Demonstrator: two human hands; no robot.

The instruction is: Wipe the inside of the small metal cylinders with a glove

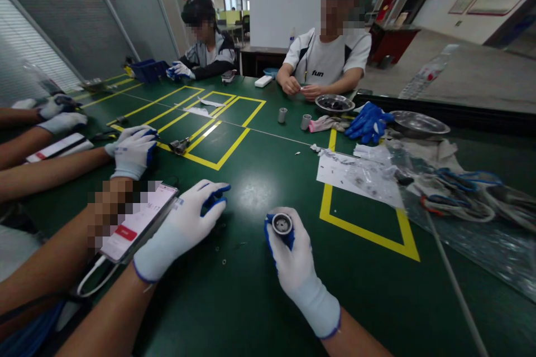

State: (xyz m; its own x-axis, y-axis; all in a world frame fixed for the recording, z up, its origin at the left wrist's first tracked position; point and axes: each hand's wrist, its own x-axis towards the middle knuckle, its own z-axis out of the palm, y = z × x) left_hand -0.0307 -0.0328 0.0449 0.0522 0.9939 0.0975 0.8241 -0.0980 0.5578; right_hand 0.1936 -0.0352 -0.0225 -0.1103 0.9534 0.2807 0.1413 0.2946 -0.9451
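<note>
My right hand (pixel 295 254), in a white and blue work glove, is wrapped round a grey metal cylinder (pixel 282 224). The cylinder's round end faces up, showing a recessed inside with small details I cannot make out. To its left, my left hand (pixel 188 226), gloved the same way, hovers at or just above the green table (pixel 251 301). Its thumb and forefinger are apart, with nothing visible between them. Small rings (pixel 224 261) lie on the table between my hands. A phone (pixel 140 223) with a lit screen sits beside my left wrist, a white cable attached.
Co-workers' gloved hands (pixel 133 150) rest on the left, near metal parts (pixel 179 146). Across the table, two people sit by metal cylinders (pixel 282 115) and a steel dish (pixel 335 104). Right: blue gloves (pixel 368 124), a paper sheet (pixel 355 178), plastic bags and cables (pixel 456 201).
</note>
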